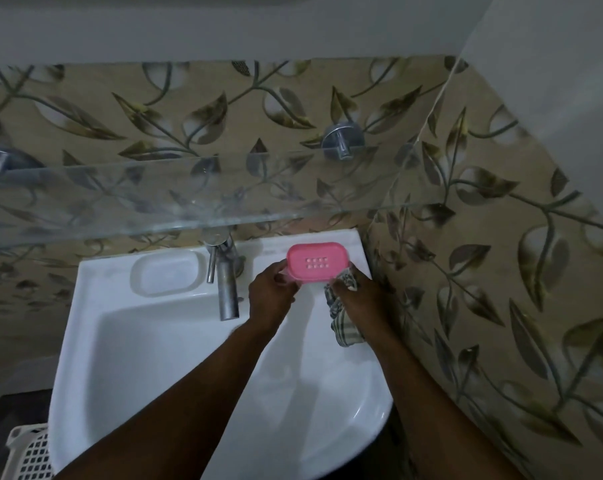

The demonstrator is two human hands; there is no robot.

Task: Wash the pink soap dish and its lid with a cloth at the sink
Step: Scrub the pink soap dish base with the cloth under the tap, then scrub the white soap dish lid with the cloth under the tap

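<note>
The pink soap dish [316,262], oval with small drain holes in its middle, rests on the sink's back right ledge. My left hand [271,295] pinches its left edge. My right hand [357,296] touches its lower right edge while gripping a striped grey and white cloth [341,317], which hangs down into the basin. A paler pink part shows under the dish's front rim; I cannot tell whether it is the lid.
The white sink [126,341] has a moulded soap recess at the back left and a steel tap [225,282] in the middle. A glass shelf [189,192] juts out above. A tiled wall [500,271] runs close on the right. A white basket [29,455] stands at the lower left.
</note>
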